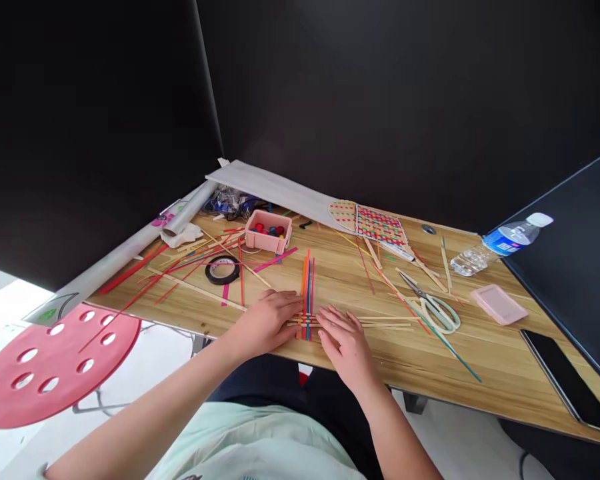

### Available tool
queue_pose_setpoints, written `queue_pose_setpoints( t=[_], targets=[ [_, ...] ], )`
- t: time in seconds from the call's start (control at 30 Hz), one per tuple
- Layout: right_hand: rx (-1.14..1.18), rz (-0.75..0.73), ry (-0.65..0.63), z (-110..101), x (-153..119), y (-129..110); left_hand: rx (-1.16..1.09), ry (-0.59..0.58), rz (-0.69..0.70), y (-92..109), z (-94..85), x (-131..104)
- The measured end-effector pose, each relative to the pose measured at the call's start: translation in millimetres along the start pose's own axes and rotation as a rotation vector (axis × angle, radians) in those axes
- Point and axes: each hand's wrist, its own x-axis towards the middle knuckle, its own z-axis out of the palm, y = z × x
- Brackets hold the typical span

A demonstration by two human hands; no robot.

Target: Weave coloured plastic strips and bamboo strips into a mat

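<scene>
In front of me on the wooden table lies a small weave of coloured strips [307, 283]: orange, blue and pink ones run away from me. Plain pale strips [387, 322] cross them near the front edge and stick out to the right. My left hand [269, 323] rests at the weave's left side, fingers stretched out and thumb apart, fingertips touching the strips. On the right side, my right hand [347, 339] lies with its fingers spread over the pale strips. Both hands partly cover the crossing strips, and neither visibly grasps one.
Black tape [223, 269], loose strips and a pink box [269, 231] of coloured pieces lie left. Toward the back right is a woven fan [380, 225]. Scissors [433, 308], a water bottle [503, 245], a pink lid [499, 304] and a phone [570, 380] lie right.
</scene>
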Motion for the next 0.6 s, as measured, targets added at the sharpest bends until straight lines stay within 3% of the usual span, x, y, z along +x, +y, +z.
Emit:
queue_pose_setpoints(
  t=[0.23,0.33,0.47,0.6],
  targets=[
    [0.112,-0.008,0.025,6.2,2.3,-13.2,0.068,-0.101,0.092,-4.1,1.7,15.4],
    [0.194,0.021,0.073,5.2,1.4,-8.6,0.094,-0.077,0.085,-9.8,-5.5,18.5],
    [0.322,0.18,0.249,-9.3,-7.2,13.2,0.157,0.129,-0.078,-26.9,-36.9,5.2],
    [0.521,0.417,0.356,-24.2,-21.0,27.7,0.219,0.408,-0.364,-48.9,-64.8,-41.6]
  ],
)
